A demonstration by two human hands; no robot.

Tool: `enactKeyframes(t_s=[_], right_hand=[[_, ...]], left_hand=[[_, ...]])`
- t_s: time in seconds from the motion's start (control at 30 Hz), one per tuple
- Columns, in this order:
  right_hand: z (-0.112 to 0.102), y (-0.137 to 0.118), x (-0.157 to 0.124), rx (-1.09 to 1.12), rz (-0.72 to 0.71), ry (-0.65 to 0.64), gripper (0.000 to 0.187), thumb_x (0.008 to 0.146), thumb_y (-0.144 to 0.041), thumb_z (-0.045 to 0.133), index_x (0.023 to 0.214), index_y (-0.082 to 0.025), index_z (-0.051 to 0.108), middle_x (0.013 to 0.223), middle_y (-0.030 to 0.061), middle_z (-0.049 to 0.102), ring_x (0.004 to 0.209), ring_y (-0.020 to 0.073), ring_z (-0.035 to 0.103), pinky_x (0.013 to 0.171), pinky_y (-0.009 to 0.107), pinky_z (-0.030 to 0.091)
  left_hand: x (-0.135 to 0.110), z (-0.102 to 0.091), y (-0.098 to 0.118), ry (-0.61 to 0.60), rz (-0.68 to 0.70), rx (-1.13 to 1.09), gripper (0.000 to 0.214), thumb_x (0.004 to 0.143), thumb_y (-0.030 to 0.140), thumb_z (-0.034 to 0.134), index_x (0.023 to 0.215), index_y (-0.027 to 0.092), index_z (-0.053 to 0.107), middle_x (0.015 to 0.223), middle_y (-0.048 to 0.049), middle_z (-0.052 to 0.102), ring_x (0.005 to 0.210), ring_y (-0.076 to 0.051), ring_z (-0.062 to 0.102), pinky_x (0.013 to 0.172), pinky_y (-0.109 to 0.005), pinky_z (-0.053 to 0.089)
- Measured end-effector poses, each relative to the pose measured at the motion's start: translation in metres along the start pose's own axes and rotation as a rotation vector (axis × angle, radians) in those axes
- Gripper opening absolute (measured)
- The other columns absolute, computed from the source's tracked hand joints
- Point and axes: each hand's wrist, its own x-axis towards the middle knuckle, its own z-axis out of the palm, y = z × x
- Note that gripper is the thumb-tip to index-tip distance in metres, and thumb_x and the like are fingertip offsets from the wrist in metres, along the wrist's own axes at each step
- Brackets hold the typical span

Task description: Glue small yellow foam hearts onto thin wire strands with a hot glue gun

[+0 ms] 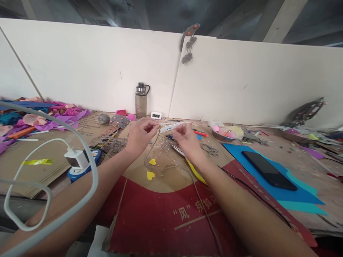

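Note:
My left hand (140, 135) is raised over the cardboard worktop, fingers pinched on a thin grey wire (153, 150) that curves down from it toward the table. My right hand (184, 139) is beside it, a little to the right, fingers curled close together near the wire's upper end; whether it grips the wire I cannot make out. Two small yellow paper hearts (151, 167) lie on the cardboard (166, 214) just below the hands. A yellow strip (195, 173) lies under my right wrist.
A water bottle (140, 100) and a small timer (155, 115) stand at the white back wall. A black phone (268, 170) lies on blue paper (294, 192) at the right. A white charger (76, 159) with cables sits at left, coloured paper scraps (40, 116) behind it. A bowl of pompoms (227, 132) is at the right rear.

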Motion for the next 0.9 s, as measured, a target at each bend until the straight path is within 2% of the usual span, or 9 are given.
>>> enactKeyframes(t_s=[0.1, 0.17, 0.23, 0.3, 0.37, 0.47, 0.63, 0.9], right_hand=[[0.025, -0.024, -0.016, 0.426, 0.263, -0.215, 0.042, 0.068, -0.036, 0.067, 0.093, -0.025, 0.036, 0.089, 0.0016, 0.064, 0.08, 0.0182, 0.063, 0.07, 0.032, 0.048], [0.037, -0.029, -0.02, 0.557, 0.335, -0.272, 0.045, 0.065, -0.032, 0.069, 0.093, -0.025, 0.034, 0.078, -0.0032, 0.061, 0.071, 0.0157, 0.061, 0.069, 0.031, 0.047], [0.043, -0.028, -0.021, 0.57, 0.255, -0.207, 0.04, 0.067, -0.031, 0.068, 0.091, -0.025, 0.036, 0.069, -0.0077, 0.052, 0.062, 0.0122, 0.054, 0.064, 0.028, 0.045], [0.043, -0.023, -0.019, 0.479, 0.094, -0.102, 0.029, 0.071, -0.031, 0.064, 0.088, -0.025, 0.042, 0.066, -0.0083, 0.045, 0.058, 0.0103, 0.045, 0.059, 0.025, 0.041], [0.039, -0.019, -0.016, 0.352, -0.047, -0.039, 0.016, 0.077, -0.031, 0.059, 0.085, -0.023, 0.048, 0.067, -0.0066, 0.045, 0.06, 0.0102, 0.041, 0.058, 0.024, 0.037], [0.032, -0.015, -0.013, 0.221, -0.153, 0.013, 0.009, 0.081, -0.029, 0.055, 0.084, -0.021, 0.053, 0.068, -0.0053, 0.045, 0.062, 0.0107, 0.04, 0.06, 0.025, 0.035], [0.026, -0.014, -0.013, 0.121, -0.181, 0.067, 0.008, 0.08, -0.028, 0.057, 0.082, -0.02, 0.057, 0.065, -0.0052, 0.045, 0.061, 0.011, 0.039, 0.062, 0.026, 0.035], [0.024, -0.015, -0.015, 0.136, -0.174, 0.059, 0.012, 0.081, -0.03, 0.056, 0.077, -0.019, 0.059, 0.066, -0.0028, 0.053, 0.06, 0.0117, 0.044, 0.06, 0.026, 0.037]], left_hand=[[-0.001, -0.001, 0.001, 0.005, 0.036, 0.068, 0.009, 0.078, 0.022, 0.062, 0.077, 0.02, 0.07, 0.092, -0.0045, 0.07, 0.075, -0.014, 0.061, 0.068, -0.026, 0.047], [0.0, -0.002, 0.0, 0.002, 0.033, 0.086, 0.009, 0.078, 0.022, 0.061, 0.079, 0.018, 0.069, 0.092, -0.0048, 0.071, 0.07, -0.013, 0.061, 0.064, -0.025, 0.048], [0.001, -0.002, -0.001, -0.002, -0.01, 0.06, 0.011, 0.078, 0.024, 0.061, 0.08, 0.017, 0.069, 0.087, -0.0045, 0.071, 0.067, -0.012, 0.061, 0.062, -0.025, 0.049], [0.001, -0.002, -0.001, -0.017, -0.085, 0.004, 0.012, 0.079, 0.026, 0.061, 0.081, 0.016, 0.067, 0.078, -0.0033, 0.07, 0.065, -0.013, 0.063, 0.06, -0.025, 0.05], [0.002, 0.0, 0.0, -0.037, -0.175, -0.097, 0.014, 0.078, 0.029, 0.063, 0.079, 0.015, 0.066, 0.072, -0.0025, 0.069, 0.065, -0.014, 0.065, 0.061, -0.026, 0.053], [0.001, 0.003, 0.002, -0.057, -0.294, -0.293, 0.02, 0.075, 0.033, 0.069, 0.079, 0.014, 0.064, 0.075, -0.003, 0.07, 0.071, -0.017, 0.069, 0.07, -0.031, 0.058], [-0.001, 0.006, 0.006, -0.08, -0.351, -0.441, 0.03, 0.07, 0.036, 0.075, 0.09, 0.014, 0.07, 0.085, -0.0042, 0.073, 0.078, -0.017, 0.07, 0.082, -0.036, 0.058], [-0.001, 0.006, 0.008, -0.097, -0.354, -0.388, 0.027, 0.071, 0.038, 0.074, 0.081, 0.014, 0.071, 0.077, -0.003, 0.072, 0.073, -0.016, 0.069, 0.082, -0.036, 0.058]])
